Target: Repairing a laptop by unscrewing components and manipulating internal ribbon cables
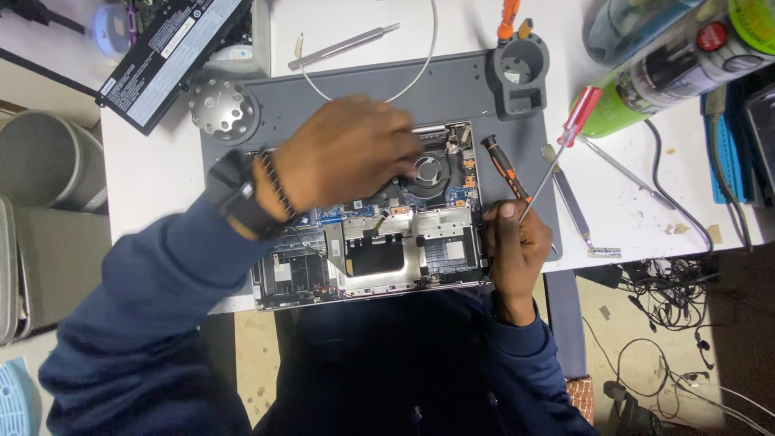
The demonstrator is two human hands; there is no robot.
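An opened laptop point(404, 250) lies bottom-up on a grey work mat point(339, 93), its boards, shields and round fan point(428, 169) exposed. My left hand point(347, 153) hovers over the upper middle of the laptop with fingers curled down toward the fan area; I cannot tell whether it grips anything. A dark watch sits on that wrist. My right hand point(513, 246) rests at the laptop's right edge and holds a red-handled screwdriver point(569, 133) by its shaft, handle pointing up and right. A black-and-orange screwdriver point(504, 165) lies beside it on the mat.
A removed black battery pack point(169, 52) lies at the upper left beside a round metal dish point(222, 109). A metal pry tool point(343, 46), a white cable, a grey holder point(521, 73), tweezers point(573, 202) and a green bottle point(646, 77) surround the mat. Cables tangle on the floor at right.
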